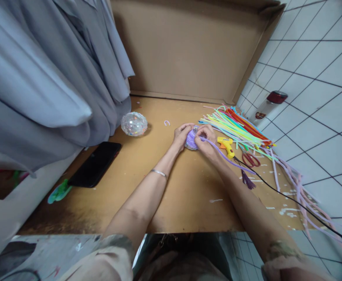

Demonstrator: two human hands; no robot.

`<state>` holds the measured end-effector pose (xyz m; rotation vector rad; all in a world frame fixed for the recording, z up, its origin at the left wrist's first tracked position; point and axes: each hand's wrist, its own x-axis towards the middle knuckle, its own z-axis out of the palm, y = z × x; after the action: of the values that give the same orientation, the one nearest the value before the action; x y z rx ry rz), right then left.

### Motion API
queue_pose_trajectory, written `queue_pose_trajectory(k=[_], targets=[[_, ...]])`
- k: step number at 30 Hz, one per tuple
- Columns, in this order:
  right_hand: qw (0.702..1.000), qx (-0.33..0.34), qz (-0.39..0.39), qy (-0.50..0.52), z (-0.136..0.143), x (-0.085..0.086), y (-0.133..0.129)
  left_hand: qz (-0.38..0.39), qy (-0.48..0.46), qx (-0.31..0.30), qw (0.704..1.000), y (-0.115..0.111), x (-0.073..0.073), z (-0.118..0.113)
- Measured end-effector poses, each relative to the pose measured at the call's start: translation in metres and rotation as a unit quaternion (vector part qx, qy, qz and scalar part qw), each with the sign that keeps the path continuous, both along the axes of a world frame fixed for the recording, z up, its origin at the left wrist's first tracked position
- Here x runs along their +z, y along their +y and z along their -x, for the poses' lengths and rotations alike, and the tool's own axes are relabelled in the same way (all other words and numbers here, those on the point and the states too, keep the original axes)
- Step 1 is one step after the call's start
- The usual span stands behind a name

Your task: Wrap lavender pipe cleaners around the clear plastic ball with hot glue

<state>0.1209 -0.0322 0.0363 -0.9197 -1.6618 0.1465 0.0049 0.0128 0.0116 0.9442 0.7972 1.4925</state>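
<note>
Plainly, left fingers (pixel 185 127) and right fingers (pixel 207 131) flank the purple piece (pixel 191 139).

Gray cloth (pixel 59 74) hanging at upper left, brown cardboard panel (pixel 188 50) across top center, white tiled wall (pixel 314 117) at right, red-capped clear bottle (pixel 268 104) before it, black phone (pixel 96 164) flat on the desk (pixel 136 175) at left

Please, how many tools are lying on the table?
I count 2: the glue gun, just to the right of the right hand, and the scissors, farther right. Others may be hidden under the colourful strips.
</note>
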Motion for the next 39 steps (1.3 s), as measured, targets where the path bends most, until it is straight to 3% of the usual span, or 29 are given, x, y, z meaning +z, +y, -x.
queue_pose_trajectory(k=[15, 27, 35, 39], targets=[[0.998, 0.017, 0.025, -0.062, -0.012, -0.011, 0.008, 0.005, 0.003, 0.0, 1.0, 0.003, -0.002, -0.001], [0.999, 0.005, 0.012, -0.042, -0.006, -0.01, 0.004, 0.004, -0.01, 0.009, 1.0, 0.001, 0.0, -0.002], [0.988, -0.062, -0.066, -0.128, -0.001, -0.008, -0.008, 0.005, 0.009, 0.009, 1.0, 0.001, 0.0, 0.0], [0.981, -0.06, -0.094, -0.161, -0.002, -0.009, -0.01, 0.006, 0.003, 0.009, 1.0, 0.0, 0.001, -0.001]])
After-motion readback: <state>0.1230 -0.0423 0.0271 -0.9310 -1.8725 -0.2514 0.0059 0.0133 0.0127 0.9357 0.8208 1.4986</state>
